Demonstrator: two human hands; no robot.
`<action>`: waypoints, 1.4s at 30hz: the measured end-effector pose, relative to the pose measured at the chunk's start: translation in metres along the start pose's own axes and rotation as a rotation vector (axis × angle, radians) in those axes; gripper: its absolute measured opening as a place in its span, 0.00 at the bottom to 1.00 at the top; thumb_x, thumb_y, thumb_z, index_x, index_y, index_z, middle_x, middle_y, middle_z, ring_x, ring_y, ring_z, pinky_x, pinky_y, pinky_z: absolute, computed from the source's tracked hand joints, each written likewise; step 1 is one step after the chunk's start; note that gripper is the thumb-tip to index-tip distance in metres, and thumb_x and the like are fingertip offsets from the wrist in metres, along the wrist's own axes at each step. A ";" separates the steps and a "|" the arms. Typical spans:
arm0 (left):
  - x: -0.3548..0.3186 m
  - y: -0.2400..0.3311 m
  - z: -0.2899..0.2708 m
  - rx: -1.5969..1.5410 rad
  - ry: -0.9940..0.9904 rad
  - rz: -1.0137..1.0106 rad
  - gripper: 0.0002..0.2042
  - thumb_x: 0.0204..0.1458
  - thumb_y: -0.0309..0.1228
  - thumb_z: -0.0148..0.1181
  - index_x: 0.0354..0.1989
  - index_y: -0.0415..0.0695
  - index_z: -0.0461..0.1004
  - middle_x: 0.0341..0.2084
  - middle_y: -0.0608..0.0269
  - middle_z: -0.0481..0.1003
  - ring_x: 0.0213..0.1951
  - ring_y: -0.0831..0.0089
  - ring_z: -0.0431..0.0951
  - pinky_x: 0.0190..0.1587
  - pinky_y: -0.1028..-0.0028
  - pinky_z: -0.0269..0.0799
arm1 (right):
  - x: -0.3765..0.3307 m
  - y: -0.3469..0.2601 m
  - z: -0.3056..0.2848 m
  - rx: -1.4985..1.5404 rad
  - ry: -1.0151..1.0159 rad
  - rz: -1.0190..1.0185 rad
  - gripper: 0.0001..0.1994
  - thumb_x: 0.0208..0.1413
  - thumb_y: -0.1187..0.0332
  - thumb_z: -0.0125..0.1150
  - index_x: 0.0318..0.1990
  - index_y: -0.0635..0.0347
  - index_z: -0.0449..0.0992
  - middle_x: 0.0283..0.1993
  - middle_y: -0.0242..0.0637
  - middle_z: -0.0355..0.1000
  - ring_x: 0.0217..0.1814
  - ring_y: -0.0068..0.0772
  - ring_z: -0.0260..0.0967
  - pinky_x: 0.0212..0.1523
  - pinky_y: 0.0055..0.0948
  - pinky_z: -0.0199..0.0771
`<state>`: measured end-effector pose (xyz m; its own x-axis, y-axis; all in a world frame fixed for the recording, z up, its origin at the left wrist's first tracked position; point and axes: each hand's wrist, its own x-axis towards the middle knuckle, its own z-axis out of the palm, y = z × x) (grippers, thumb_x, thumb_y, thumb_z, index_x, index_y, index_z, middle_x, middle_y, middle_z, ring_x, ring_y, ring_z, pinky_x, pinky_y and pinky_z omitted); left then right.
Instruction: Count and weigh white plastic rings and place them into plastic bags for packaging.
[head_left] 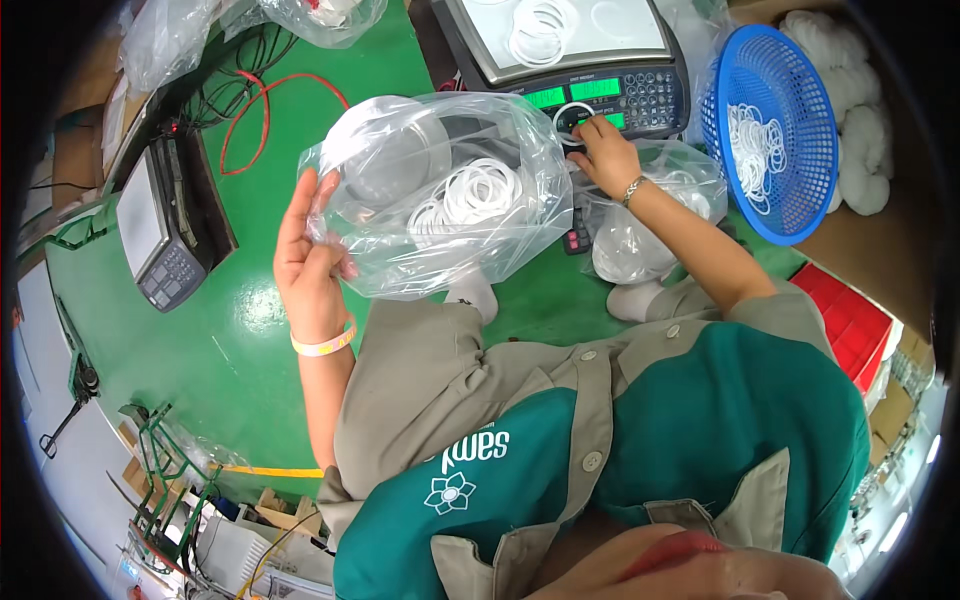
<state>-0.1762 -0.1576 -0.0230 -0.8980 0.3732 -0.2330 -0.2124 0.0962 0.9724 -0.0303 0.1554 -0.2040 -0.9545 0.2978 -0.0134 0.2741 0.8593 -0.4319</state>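
Note:
My left hand (308,265) grips the edge of a clear plastic bag (535,240), fingers on its left side. Inside the bag lie many white rings (478,195) in a loose heap. A single white ring (557,118) is pinched in the fingers of my right hand (608,158), in front of the display of a counting scale (655,112). On the scale's pan sits a small pile of white rings (542,32). Beneath my right forearm, another clear bag (635,245) holds something white.
To the right stands a blue plastic basket (712,110) with white rings (757,150) inside, beside white bundles (862,140). A red bin (845,320) is at the lower right. At the left are a second scale (168,275), a red cable (262,110) and black wires.

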 end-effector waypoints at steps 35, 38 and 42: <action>0.001 0.001 0.002 -0.018 -0.034 -0.029 0.32 0.35 0.14 0.39 0.57 0.37 0.61 0.52 0.50 0.67 0.18 0.88 0.63 0.21 0.87 0.59 | 0.085 0.038 -0.066 0.090 0.224 0.281 0.09 0.53 0.62 0.53 0.34 0.57 0.68 0.29 0.45 0.72 0.32 0.49 0.70 0.32 0.40 0.69; 0.002 0.001 0.001 -0.024 -0.035 -0.028 0.32 0.35 0.14 0.39 0.57 0.37 0.60 0.52 0.49 0.67 0.18 0.88 0.63 0.21 0.87 0.60 | 0.087 0.038 -0.075 0.308 0.079 0.178 0.09 0.53 0.63 0.55 0.35 0.58 0.68 0.30 0.44 0.72 0.33 0.48 0.70 0.31 0.38 0.69; 0.002 0.000 0.002 -0.036 -0.030 -0.037 0.32 0.35 0.14 0.39 0.57 0.37 0.60 0.52 0.49 0.67 0.18 0.88 0.63 0.21 0.87 0.60 | 0.033 0.028 -0.041 0.151 -0.157 -0.027 0.10 0.49 0.64 0.57 0.38 0.55 0.68 0.31 0.41 0.73 0.33 0.46 0.71 0.32 0.37 0.70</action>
<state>-0.1779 -0.1552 -0.0233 -0.8773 0.3979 -0.2685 -0.2597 0.0770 0.9626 -0.0489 0.2065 -0.1795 -0.9711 0.1969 -0.1350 0.2387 0.7907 -0.5638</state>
